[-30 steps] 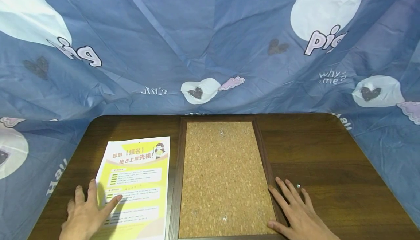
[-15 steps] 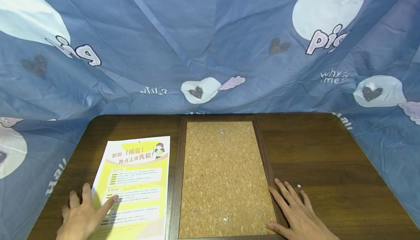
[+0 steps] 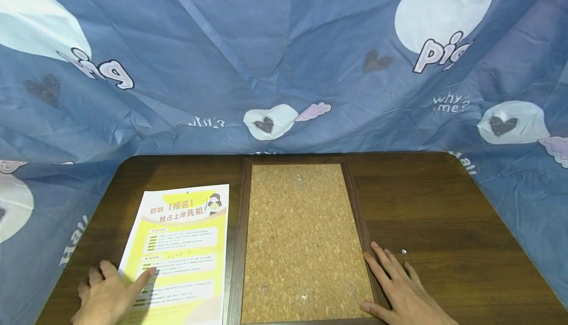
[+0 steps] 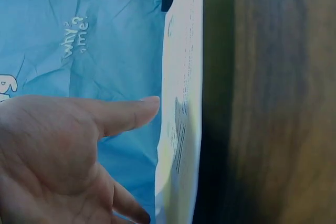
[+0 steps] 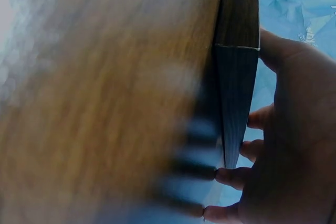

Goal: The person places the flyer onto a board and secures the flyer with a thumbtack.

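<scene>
A yellow and white printed sheet (image 3: pixel 182 253) lies left of a wood-framed corkboard (image 3: pixel 306 236) on the table. My left hand (image 3: pixel 106 293) is at the sheet's lower left edge, fingers spread, with the thumb over the print in the head view. In the left wrist view the thumb points toward the sheet (image 4: pixel 181 108), its tip right at the surface. My right hand (image 3: pixel 406 293) rests at the board's lower right corner, fingers spread, with index finger and thumb on the frame (image 5: pixel 236 82) side. Neither hand grips anything.
A small shiny pin (image 3: pixel 404 251) lies on the brown table (image 3: pixel 435 206) just beyond the right fingers. Clear pins show near the top and bottom of the cork, such as the lower pin (image 3: pixel 304 296). A blue printed cloth (image 3: pixel 284 58) hangs behind the table.
My left hand has slid left and back toward me along the sheet's edge. The right hand has stayed at the frame almost unmoved. Sheet and board lie where they were.
</scene>
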{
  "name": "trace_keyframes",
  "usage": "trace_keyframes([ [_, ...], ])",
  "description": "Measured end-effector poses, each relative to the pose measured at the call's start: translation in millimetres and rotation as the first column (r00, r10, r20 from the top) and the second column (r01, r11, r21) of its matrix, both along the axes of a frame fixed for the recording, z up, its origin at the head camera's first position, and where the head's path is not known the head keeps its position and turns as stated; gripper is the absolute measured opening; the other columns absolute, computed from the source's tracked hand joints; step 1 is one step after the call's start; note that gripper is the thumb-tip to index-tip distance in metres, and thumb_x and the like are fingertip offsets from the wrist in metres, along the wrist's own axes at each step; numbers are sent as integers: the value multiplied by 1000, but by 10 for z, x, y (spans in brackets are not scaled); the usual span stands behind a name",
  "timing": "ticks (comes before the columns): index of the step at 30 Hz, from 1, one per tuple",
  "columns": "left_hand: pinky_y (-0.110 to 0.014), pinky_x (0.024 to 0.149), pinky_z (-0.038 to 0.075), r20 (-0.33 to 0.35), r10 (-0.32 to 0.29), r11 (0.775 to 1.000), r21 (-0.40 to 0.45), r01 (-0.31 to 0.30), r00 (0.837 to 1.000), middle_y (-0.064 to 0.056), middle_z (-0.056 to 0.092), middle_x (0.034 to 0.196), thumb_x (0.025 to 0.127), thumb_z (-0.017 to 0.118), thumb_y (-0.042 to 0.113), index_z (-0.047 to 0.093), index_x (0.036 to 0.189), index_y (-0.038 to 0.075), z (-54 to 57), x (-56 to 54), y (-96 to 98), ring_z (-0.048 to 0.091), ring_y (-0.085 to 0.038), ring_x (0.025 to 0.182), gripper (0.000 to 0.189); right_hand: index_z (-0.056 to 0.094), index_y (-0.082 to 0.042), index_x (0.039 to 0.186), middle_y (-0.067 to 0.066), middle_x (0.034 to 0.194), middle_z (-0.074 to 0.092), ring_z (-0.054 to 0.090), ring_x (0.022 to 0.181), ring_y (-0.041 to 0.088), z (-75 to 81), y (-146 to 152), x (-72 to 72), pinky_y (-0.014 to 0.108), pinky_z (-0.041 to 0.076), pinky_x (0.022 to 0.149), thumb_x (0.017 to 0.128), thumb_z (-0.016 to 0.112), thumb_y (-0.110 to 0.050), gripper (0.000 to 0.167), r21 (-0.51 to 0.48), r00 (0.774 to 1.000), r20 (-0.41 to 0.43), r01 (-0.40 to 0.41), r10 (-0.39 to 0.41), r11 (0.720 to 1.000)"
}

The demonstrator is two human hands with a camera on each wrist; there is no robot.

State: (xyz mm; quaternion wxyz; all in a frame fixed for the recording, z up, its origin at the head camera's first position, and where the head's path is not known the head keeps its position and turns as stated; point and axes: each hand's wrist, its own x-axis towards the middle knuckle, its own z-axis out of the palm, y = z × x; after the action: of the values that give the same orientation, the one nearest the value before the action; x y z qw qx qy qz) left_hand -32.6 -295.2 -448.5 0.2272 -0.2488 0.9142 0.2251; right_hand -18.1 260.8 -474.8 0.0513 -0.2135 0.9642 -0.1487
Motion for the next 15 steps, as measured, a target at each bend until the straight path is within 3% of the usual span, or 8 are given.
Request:
trace_keyframes([
  [8, -86, 88, 19, 10, 72, 996, -57, -71, 997, -55, -2, 139, 81, 50, 82, 5, 136, -31, -29, -22, 39, 1, -73, 127, 133, 35, -8, 153, 15, 161, 20, 34, 136, 48, -14, 14, -2, 75, 39, 83, 90, 60, -63, 88, 6, 1000, -1, -8, 8, 1000],
  [15, -87, 86, 20, 9, 66, 995, -80, -65, 998, -54, -2, 140, 79, 49, 84, 13, 135, -29, -63, -24, 45, 3, -72, 127, 132, 36, -8, 153, 16, 161, 21, 35, 135, 48, -13, 15, -5, 75, 39, 83, 90, 60, -64, 88, 10, 1000, -5, -7, 7, 1000],
])
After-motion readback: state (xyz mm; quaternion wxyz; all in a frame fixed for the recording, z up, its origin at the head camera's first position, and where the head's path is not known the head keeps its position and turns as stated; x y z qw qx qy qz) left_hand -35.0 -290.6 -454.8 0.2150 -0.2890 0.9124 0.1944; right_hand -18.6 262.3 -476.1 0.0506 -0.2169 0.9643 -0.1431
